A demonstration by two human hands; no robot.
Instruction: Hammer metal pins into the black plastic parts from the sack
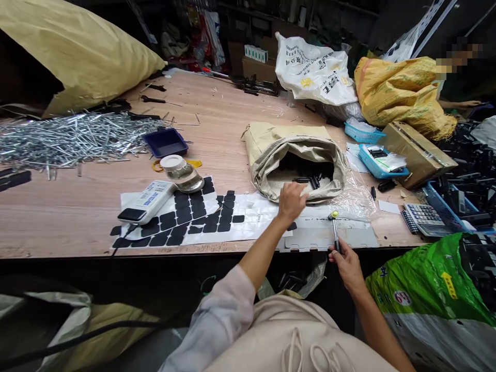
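Left hand (291, 200) at mouth of rolled-down beige woven sack (271, 155) lying near middle of pale wooden worktable (77, 217); fingers curled over sack's front lip, just short of black elongated plastic parts (310, 181) inside. Grasp on any part: cannot tell, fingertips hidden behind knuckles. Right hand (346, 266) below and right of sack, at table's near edge, closed around small hammer with dark handle and yellow-capped metal head (334, 227); head up, resting on flat grey slotted metal plate (329, 237) directly in front of sack. Clear plastic film (356, 201) spread under sack's right side.

Left of sack: white backing sheets carrying black square adhesive pads (186, 219), many squares already gone. On those sheets, white handheld device with dark screen (147, 202) and round glass jar with white lid (182, 173). Further left of sack: dark blue shallow tray (165, 142), then wide heap of silver metal rods (65, 139). Right of sack: light blue plastic basket (382, 163), brown cardboard box (416, 152), grey desk calculator (424, 218). Behind sack: white printed plastic bag (313, 72), yellow woven bag (403, 93).
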